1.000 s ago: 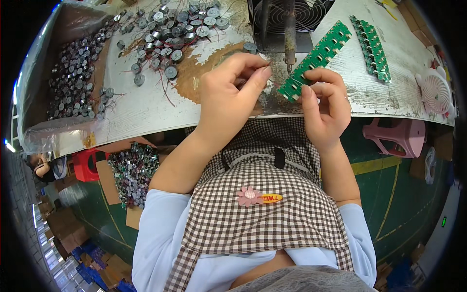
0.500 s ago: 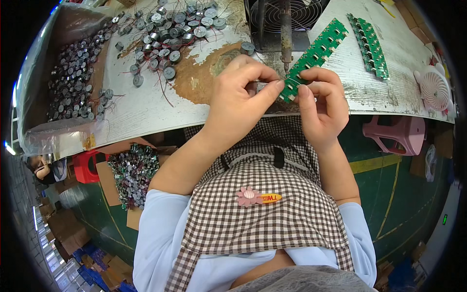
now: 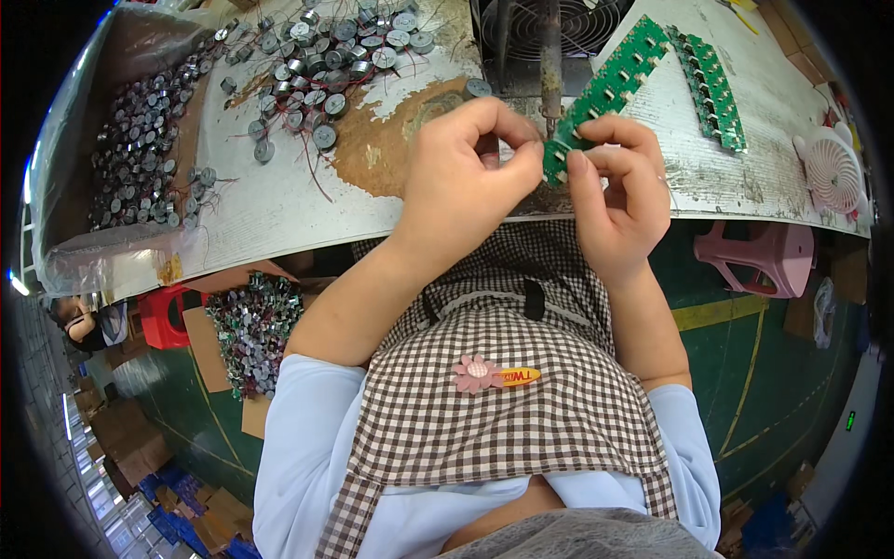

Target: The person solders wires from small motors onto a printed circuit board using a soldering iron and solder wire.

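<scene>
My right hand pinches the near end of a long green circuit board with a row of small metal parts. The board slants away to the far right. At its near left edge, my left hand has thumb and forefinger pressed together; whatever is between them is too small or hidden to make out. An upright soldering iron points down, its tip close to the board and the left fingertips. One small round motor lies just beyond my left hand.
Several loose motors with red wires lie on the worn white table. A plastic-lined box of motors stands left. Behind the iron is a black fan. More green boards and a small fan sit at the right.
The circuit board and my right hand have shifted slightly away from me. My left hand stays beside the iron's tip, its fingertips a little higher.
</scene>
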`<state>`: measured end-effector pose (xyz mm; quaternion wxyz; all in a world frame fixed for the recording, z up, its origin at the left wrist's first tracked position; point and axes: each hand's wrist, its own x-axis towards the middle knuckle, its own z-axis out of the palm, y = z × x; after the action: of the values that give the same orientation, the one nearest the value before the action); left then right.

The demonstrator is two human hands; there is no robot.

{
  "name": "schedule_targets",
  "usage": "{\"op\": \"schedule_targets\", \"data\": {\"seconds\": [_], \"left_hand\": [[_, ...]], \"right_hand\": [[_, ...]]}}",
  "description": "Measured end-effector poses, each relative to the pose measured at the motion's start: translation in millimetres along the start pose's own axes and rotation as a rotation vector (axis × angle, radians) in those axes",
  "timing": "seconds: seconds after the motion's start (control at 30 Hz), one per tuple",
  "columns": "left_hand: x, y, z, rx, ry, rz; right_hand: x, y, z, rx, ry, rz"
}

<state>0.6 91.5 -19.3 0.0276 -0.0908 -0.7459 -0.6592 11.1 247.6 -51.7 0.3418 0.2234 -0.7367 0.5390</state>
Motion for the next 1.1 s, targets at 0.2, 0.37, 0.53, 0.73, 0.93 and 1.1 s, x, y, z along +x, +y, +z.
{"op": "schedule_targets", "data": {"seconds": [0.2, 0.37, 0.53, 0.73, 0.93, 1.1], "left_hand": [[-11.3, -4.0, 0.7, 0.033, -0.029, -0.014], [-12.1, -5.4, 3.9, -0.044, 0.018, -0.013], [-7.5, -7.5, 4.9, 0.001, 0.038, 0.008], [-0.8, -6.0, 6.4, -0.005, 0.077, 0.048], [-11.8, -11.7, 5.0, 0.038, 0.096, 0.057], [-17.2, -10.5, 6.1, 0.151, 0.058, 0.105]], "right_hand": [[-12.2, -0.5, -2.1, 0.037, -0.011, 0.003], [-15.7, -5.8, -2.7, 0.097, -0.004, 0.113], [-11.9, -1.7, 0.3, -0.017, -0.006, 0.039], [1.6, -2.4, 3.7, -0.056, -0.008, -0.02], [-8.6, -3.5, 5.2, -0.08, -0.029, -0.055], [-19.1, -6.0, 2.1, 0.011, 0.0, 0.114]]}}
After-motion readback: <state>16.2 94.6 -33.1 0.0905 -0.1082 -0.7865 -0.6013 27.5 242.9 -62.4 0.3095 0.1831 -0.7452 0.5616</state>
